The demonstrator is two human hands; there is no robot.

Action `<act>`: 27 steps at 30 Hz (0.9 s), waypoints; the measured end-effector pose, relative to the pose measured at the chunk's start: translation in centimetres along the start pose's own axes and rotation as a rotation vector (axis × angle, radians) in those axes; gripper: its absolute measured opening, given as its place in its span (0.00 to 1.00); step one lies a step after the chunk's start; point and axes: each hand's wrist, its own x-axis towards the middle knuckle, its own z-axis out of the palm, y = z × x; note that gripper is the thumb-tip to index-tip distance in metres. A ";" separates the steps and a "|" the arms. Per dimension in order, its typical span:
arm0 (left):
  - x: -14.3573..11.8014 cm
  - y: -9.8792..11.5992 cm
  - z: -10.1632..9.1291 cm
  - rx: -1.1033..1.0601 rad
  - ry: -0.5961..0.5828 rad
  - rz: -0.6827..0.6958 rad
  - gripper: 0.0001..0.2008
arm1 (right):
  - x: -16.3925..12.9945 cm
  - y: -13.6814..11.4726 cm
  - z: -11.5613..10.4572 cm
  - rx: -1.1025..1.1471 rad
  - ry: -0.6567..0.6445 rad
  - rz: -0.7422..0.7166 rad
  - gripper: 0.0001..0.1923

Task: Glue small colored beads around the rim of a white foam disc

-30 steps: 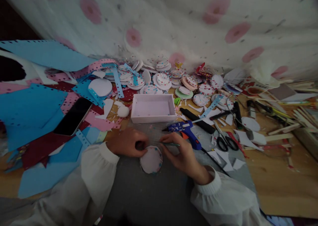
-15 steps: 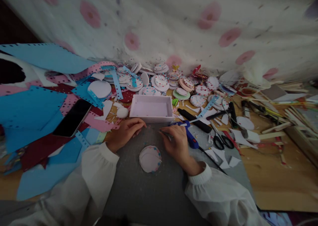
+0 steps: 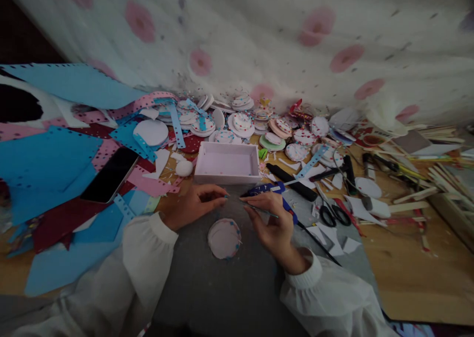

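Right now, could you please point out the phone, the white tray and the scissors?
phone (image 3: 110,175): head view, middle of its dark screen.
white tray (image 3: 226,178): head view, near wall.
scissors (image 3: 334,215): head view, black handle loops.

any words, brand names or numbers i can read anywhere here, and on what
None can be read.
The blue glue gun shows no legible brand.
The phone has a dark, blank screen.
The printed packet by the curtain has markings too blurred to read.
The round disc near the hands bears only coloured dots.
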 end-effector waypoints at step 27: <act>0.2 0.3 0.3 -0.042 -0.001 0.020 0.08 | -0.7 0.4 -0.6 0.067 0.016 0.236 0.06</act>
